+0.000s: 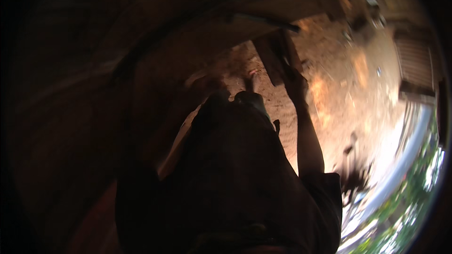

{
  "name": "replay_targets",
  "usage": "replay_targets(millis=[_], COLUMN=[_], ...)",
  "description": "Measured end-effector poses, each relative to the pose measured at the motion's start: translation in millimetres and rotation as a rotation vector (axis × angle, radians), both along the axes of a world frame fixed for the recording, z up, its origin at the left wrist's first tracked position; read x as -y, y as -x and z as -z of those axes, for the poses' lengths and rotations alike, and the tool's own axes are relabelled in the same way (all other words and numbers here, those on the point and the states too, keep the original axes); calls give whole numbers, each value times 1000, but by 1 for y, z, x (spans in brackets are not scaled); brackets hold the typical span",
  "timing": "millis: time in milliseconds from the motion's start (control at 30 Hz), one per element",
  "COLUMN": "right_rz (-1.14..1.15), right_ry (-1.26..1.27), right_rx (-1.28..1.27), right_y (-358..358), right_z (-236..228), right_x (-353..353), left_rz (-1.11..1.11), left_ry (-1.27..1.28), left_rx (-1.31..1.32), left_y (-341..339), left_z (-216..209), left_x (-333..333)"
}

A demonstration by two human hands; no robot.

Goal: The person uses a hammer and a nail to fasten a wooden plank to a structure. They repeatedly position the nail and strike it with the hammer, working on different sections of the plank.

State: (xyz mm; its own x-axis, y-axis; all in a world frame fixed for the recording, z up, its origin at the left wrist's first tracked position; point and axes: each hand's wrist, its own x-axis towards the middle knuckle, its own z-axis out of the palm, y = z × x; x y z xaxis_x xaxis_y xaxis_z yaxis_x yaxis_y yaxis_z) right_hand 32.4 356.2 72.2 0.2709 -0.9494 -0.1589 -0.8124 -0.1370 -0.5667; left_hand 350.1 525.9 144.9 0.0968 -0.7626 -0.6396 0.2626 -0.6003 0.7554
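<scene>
My right arm reaches forward, and my right hand (296, 85) is closed round the near end of a dark, flat piece that looks like a wooden board (269, 61). The board slants away from me above the dirt ground, its far end close to a dark bar-like edge (268, 20). Deep shade covers my left side. My left hand (207, 84) shows only as a dim, smeared shape left of my legs; its fingers and anything in them cannot be made out. A foot (253, 73) is visible on the ground just beyond my knees.
Brown dirt ground (325, 89) with bright sun patches spreads to the right. A slatted wooden piece (415, 66) stands at the far right. Blurred metal-looking objects (374, 9) lie at the upper right. Green foliage (405, 207) shows at the lower right; the left is nearly black.
</scene>
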Motion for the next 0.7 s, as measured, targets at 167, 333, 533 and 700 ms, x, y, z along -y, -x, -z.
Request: replay_targets(millis=[167,333,533,700], right_rz=[-225,-387,-482,-590], right_ry=[48,240,518,560], right_rx=[-4,87,177,198], right_y=[32,28,-70,-99], right_z=[43,5,-15,20], right_x=[33,66,147,163], left_rz=[-297,-751,-767,-932], left_ry=[144,144,257,355], left_rx=[277,66,627,433], left_y=[-12,-19,-49,-88], left_z=[86,39,9,28], left_x=[-64,-67,5,44])
